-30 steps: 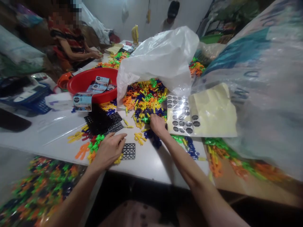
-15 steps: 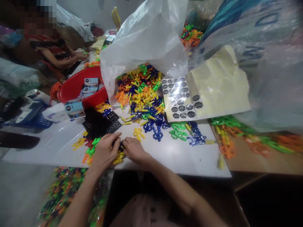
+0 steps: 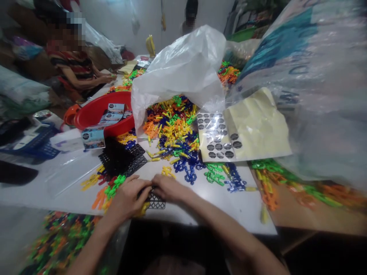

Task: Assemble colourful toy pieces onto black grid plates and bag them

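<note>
- My left hand [image 3: 127,198] and right hand [image 3: 169,188] meet on the grid plate [image 3: 156,201] at the counter [image 3: 200,198] edge, 6 o'clock; fingers curled on it, the grip itself hidden.
- The plate could slide off that edge.
- Loose pieces [image 3: 174,126] at 12 o'clock could scatter if nudged.

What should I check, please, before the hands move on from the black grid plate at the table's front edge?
1. Both hands on the black grid plate: ok; left hand and right hand meet over it.
2. Plate flat on the white table: ok.
3. Piece seated in the plate: cannot tell, fingers hide it.
4. Loose coloured pieces within reach: ok.
5. Spare black plates nearby: ok.
6. Sticker sheet uncovered: ok.
</note>
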Demonstrator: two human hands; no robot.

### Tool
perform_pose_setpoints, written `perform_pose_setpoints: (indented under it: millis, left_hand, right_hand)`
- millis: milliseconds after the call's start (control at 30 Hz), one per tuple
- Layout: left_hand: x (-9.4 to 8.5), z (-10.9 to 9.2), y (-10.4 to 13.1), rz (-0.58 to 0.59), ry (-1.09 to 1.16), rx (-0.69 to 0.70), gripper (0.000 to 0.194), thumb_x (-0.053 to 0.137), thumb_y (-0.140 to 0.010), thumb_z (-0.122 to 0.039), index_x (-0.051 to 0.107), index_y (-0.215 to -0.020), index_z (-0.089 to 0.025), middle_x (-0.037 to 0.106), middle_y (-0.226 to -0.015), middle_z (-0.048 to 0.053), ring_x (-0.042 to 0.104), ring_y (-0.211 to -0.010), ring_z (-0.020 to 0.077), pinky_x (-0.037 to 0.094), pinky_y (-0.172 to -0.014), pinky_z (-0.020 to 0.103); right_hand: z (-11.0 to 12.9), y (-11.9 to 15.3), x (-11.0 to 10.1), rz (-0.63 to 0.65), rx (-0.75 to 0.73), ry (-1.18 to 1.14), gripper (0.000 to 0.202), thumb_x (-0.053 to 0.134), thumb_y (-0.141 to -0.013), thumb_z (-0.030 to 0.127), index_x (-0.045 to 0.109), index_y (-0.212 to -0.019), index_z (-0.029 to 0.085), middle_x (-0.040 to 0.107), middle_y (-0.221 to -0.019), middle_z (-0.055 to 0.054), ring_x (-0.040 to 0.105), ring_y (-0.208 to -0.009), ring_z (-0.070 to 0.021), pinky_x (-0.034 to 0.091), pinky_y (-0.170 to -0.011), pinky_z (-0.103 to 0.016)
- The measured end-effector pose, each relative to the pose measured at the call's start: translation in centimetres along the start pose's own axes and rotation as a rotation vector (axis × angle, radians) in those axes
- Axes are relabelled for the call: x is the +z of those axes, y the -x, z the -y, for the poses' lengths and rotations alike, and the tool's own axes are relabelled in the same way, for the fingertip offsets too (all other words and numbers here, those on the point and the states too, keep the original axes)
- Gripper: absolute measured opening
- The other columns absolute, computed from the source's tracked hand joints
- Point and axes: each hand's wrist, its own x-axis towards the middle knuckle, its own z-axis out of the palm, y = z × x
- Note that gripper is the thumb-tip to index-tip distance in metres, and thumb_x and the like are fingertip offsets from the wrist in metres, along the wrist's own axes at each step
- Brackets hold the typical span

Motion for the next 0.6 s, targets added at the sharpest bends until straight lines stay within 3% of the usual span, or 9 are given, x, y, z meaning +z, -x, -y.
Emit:
perform_pose_setpoints:
  millis: [100,167,267,367,467,600]
  left_hand:
    - [-0.3,-0.1,0.4,0.012,0.026,0.039,0.019,0.045,-0.091,-0.027,0.063,-0.09,-0.021,0.072,-0.083,0.0,0.066,-0.076,0.014,0.044,-0.1,0.038]
    - [-0.4,-0.2,0.4,-0.008,0.013,0.044,0.019,0.044,-0.092,-0.027,0.062,-0.09,-0.021,0.072,-0.083,0.001,0.066,-0.077,0.0144,0.045,-0.099,0.038]
    - [-0.5,-0.4,0.5,-0.013,-0.01,0.043,0.019,0.043,-0.092,-0.025,0.062,-0.09,-0.021,0.072,-0.084,0.001,0.066,-0.08,0.0144,0.044,-0.099,0.038]
    - [-0.7,-0.8,0.6,-0.05,-0.063,0.035,0.017,0.046,-0.092,-0.026,0.062,-0.097,-0.021,0.071,-0.1,0.004,0.064,-0.097,0.0174,0.038,-0.105,0.042]
    - [-0.7,-1.2,0.3,-0.086,-0.147,-0.036,0.022,0.049,-0.09,-0.032,0.062,-0.103,-0.02,0.066,-0.116,0.009,0.058,-0.111,0.0236,0.033,-0.107,0.049]
    - [-0.3,-1.6,-0.2,0.066,-0.183,-0.119,0.028,0.04,-0.092,-0.027,0.064,-0.079,-0.019,0.07,-0.079,0.004,0.064,-0.08,0.0198,0.038,-0.1,0.047]
  right_hand:
    - [-1.9,-3.9,-4.2,-0.137,0.157,0.27,0.021,0.044,-0.091,0.011,0.059,-0.106,0.013,0.057,-0.108,-0.013,0.053,-0.095,-0.0226,0.044,-0.077,-0.033]
    - [-2.4,-5.9,-5.0,-0.149,0.172,0.429,0.022,0.042,-0.09,0.007,0.061,-0.101,0.01,0.057,-0.109,-0.016,0.051,-0.1,-0.0261,0.043,-0.08,-0.037]
    - [-1.9,-5.4,-2.8,-0.092,-0.115,0.483,0.015,0.047,-0.092,0.012,0.062,-0.093,0.011,0.059,-0.103,-0.013,0.051,-0.097,-0.0252,0.043,-0.079,-0.037]
    - [-1.3,-1.7,0.2,-0.059,-0.32,0.448,0.011,0.051,-0.093,0.018,0.061,-0.091,0.015,0.059,-0.096,-0.009,0.053,-0.092,-0.0222,0.043,-0.077,-0.034]
    - [-1.3,1.3,1.1,-0.038,-0.169,0.43,0.009,0.052,-0.091,0.015,0.06,-0.092,0.015,0.06,-0.09,-0.008,0.056,-0.087,-0.0212,0.045,-0.076,-0.032]
    - [-0.4,1.2,0.4,-0.008,0.123,0.426,0.018,0.045,-0.089,0.006,0.058,-0.1,0.013,0.063,-0.09,-0.012,0.061,-0.083,-0.0226,0.048,-0.067,-0.03]
